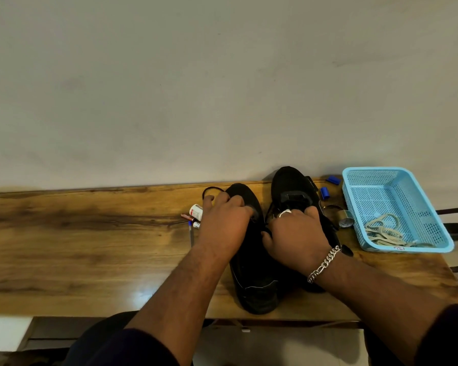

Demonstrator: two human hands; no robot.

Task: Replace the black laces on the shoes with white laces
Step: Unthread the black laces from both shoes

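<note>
Two shoes (251,260) sit side by side on the worktop (90,247), toes by the wall. A basket (397,207) sits to their right with laces (386,231) in it. Pens (193,220) lie left of the shoes.

two shoes (251,260) (291,186), one basket (354,180) (blue), two hands (225,220) (296,233)
</note>
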